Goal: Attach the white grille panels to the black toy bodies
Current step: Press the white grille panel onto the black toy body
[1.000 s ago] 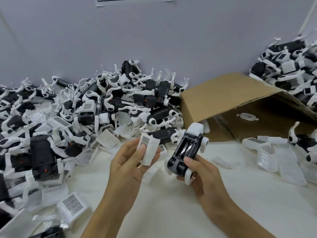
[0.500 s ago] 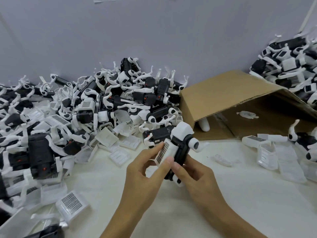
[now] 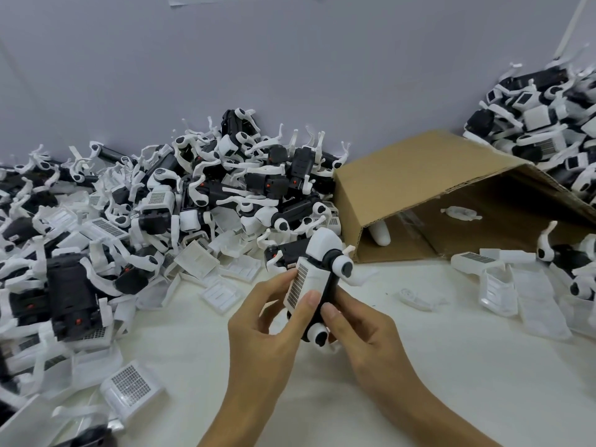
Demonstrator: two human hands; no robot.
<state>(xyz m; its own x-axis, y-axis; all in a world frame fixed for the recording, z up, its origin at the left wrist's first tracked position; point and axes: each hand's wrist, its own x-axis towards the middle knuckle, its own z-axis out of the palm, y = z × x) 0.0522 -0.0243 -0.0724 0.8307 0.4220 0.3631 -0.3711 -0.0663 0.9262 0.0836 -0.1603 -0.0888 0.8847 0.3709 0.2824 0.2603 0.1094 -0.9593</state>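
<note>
White grille panel (image 3: 304, 285) sits pinched in the left hand (image 3: 267, 330), pressed flat on the black toy body (image 3: 327, 285). At three o'clock, the right hand (image 3: 361, 330) grips that body. Toy piles (image 3: 154, 214) lie at ten o'clock.

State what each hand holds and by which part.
Left hand pinches the white grille panel at its lower end, against the toy body. Right hand grips that body's lower half.
</note>
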